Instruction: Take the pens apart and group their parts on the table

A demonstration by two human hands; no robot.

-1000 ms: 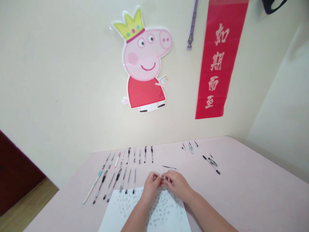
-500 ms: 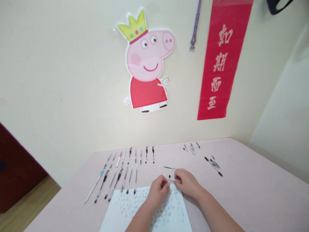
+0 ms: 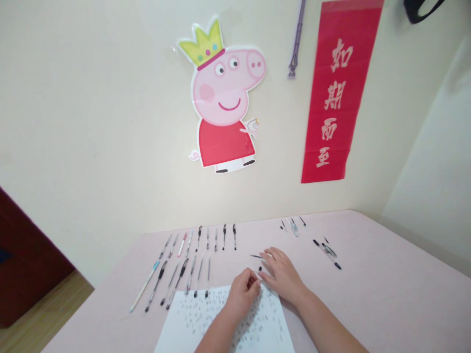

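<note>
My left hand (image 3: 243, 292) is closed in a pinch over the top edge of a written sheet of paper (image 3: 191, 318). What its fingers hold is hidden or too small to make out. Beside it, my right hand (image 3: 284, 276) has its fingers stretched out and spread, low over the table. Its fingertips reach the right end of a dark, thin pen refill (image 3: 255, 256); whether they touch it I cannot tell. Between the two hands lies a small black pen part (image 3: 260, 268), looking like a cap or plug.
Several pens lie in two rows at the left, among them a light-blue-capped pen (image 3: 144, 287) and a pink pen (image 3: 182, 245). Pen parts (image 3: 293, 227) are at the back right, with a black-ended pen (image 3: 327, 255) farther right. The pink tabletop (image 3: 382, 294) meets the wall behind.
My right hand has let go of the clear tube it gripped between the hands. Its fingers have opened and moved slightly forward toward the refill. My left hand stays pinched in nearly the same place.
</note>
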